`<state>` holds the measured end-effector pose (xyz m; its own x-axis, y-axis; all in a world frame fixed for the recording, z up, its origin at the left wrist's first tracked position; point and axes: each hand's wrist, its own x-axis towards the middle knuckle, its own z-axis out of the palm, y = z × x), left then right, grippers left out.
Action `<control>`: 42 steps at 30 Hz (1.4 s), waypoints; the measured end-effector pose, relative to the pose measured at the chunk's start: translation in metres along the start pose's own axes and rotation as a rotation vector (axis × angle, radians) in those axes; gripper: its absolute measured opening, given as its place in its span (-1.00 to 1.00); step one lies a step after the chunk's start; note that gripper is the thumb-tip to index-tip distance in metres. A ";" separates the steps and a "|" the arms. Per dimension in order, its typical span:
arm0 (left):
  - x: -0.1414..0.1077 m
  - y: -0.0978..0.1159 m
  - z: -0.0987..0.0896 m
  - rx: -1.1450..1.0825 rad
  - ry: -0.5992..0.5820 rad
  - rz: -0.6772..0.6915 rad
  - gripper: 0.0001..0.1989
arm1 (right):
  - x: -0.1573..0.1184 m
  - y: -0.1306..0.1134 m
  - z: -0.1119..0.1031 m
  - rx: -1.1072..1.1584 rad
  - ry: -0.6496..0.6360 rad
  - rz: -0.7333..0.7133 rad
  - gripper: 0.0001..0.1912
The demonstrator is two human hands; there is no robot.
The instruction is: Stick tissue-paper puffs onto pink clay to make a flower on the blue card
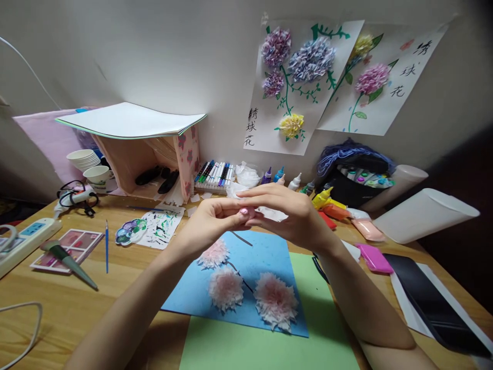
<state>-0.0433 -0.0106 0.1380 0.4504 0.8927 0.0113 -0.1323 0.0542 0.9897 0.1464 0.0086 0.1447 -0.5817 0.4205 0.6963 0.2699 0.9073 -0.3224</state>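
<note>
Three pink flowers lay on a blue sheet below the joined left hand and right hand.
Grip: fingertips met, narrow; whether anything was held could not be told. Hands partly hid the sheet's far edge. Beyond stood squeeze bottles, a bowl of crumpled white material, and a black bag containing colour-capped pens.
</note>
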 end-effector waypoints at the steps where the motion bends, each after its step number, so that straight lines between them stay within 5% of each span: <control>1: 0.001 -0.001 0.000 -0.001 0.022 0.004 -0.74 | 0.000 -0.001 0.000 0.013 0.010 -0.010 -0.75; 13: -0.005 0.008 0.012 0.107 0.124 -0.007 -0.67 | 0.002 -0.010 0.002 0.054 0.054 0.053 -0.72; 20: -0.003 0.005 0.010 0.073 0.076 -0.013 -0.68 | 0.000 -0.012 0.002 -0.010 0.120 0.086 -0.90; 24: -0.002 0.006 0.007 0.087 0.086 -0.030 -0.70 | -0.002 -0.011 -0.003 0.074 0.206 0.230 -0.93; 29: 0.002 0.002 -0.001 0.053 0.164 -0.083 -0.74 | -0.001 0.019 -0.011 0.334 0.438 0.528 -0.87; 32: 0.007 -0.005 -0.007 0.036 0.161 -0.114 -0.73 | 0.000 0.029 -0.008 0.323 0.533 0.554 -0.85; 34: 0.009 -0.009 -0.010 0.013 0.124 -0.130 -0.72 | 0.001 0.025 -0.003 0.320 0.508 0.527 -0.85; 39: 0.011 -0.012 -0.009 -0.120 0.050 -0.092 -0.73 | 0.003 0.001 0.012 0.211 0.177 0.357 -0.87; 42: 0.009 -0.010 -0.006 -0.187 0.059 -0.074 -0.75 | 0.003 -0.001 0.016 0.061 0.162 0.319 -0.75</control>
<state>-0.0432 -0.0006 0.1277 0.4129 0.9077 -0.0748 -0.2647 0.1982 0.9438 0.1325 0.0088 0.1368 -0.3453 0.6816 0.6451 0.3693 0.7306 -0.5743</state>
